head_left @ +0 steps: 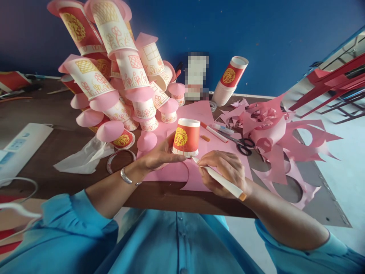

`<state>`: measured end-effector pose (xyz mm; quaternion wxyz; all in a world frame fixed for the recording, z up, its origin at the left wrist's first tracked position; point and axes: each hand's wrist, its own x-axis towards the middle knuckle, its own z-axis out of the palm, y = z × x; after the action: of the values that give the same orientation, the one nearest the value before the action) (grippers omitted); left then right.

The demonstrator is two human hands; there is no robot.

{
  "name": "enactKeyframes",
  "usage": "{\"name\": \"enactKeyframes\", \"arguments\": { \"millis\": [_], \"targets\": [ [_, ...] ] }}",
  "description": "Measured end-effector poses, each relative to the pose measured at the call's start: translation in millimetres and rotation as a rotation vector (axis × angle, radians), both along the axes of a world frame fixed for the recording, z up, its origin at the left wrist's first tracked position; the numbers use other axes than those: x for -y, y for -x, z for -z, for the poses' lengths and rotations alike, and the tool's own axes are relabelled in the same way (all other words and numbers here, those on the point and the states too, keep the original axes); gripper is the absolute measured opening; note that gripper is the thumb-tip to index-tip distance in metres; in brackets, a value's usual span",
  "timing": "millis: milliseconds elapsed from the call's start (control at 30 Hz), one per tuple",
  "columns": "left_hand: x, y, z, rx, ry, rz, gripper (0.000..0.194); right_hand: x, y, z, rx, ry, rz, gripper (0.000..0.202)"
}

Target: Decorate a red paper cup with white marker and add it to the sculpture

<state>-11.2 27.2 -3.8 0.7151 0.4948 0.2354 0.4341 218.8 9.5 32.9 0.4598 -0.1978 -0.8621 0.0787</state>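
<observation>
My left hand (158, 154) is closed around a red and white paper cup (189, 137) with a round gold emblem, its thumb along the lower white band. In my right hand (224, 171) is a white marker pen (225, 182) with an orange end, gripped like a writing tool. The pen's tip is at the cup's lower band, where short marks show. Pink paper (167, 171) lies beneath both hands. Just behind the cup are a second marker (215, 133) and a small orange cap (205, 138).
Decorated paper cups with pink cone tops (131, 72) are stacked high at the back left. A stack of cups (225, 89) leans near the blue wall. Black-handled scissors (245, 146) and pink paper scraps (269, 133) lie right. A white power strip (27, 146) sits left.
</observation>
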Motion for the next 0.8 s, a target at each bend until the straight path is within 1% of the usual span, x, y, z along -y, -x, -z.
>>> {"name": "enactKeyframes", "arguments": {
  "millis": [100,167,267,367,533,600,700,800],
  "targets": [
    [0.6,0.3,-0.1,-0.009,0.042,-0.023,0.063,-0.5,-1.5,-1.6,-0.008,-0.007,-0.001,0.018],
    [0.9,1.3,1.3,0.0,0.061,-0.034,0.068,-1.3,-3.1,-2.5,-0.026,-0.03,0.009,0.017],
    [1.1,3.3,3.9,0.03,0.093,-0.042,0.075,-3.7,-5.0,-2.6,-0.036,-0.041,0.085,0.016],
    [0.8,4.3,3.4,0.033,0.124,-0.037,0.073,-7.0,-4.9,-0.9,-0.04,-0.005,0.151,0.016],
    [0.2,0.9,-3.9,0.043,0.096,-0.016,0.062,-8.7,-2.2,2.8,-0.053,-0.011,0.127,0.017],
    [-0.1,-0.1,-4.3,0.039,0.084,-0.007,0.059,-8.0,-1.3,3.8,-0.05,-0.005,0.126,0.018],
    [-0.6,0.5,-0.7,0.016,0.081,0.009,0.063,-7.2,-0.3,4.8,-0.055,-0.012,0.119,0.016],
    [-0.9,1.6,3.5,-0.018,0.083,-0.012,0.065,-7.2,0.1,4.4,-0.051,-0.028,0.088,0.017]
  ]
}}
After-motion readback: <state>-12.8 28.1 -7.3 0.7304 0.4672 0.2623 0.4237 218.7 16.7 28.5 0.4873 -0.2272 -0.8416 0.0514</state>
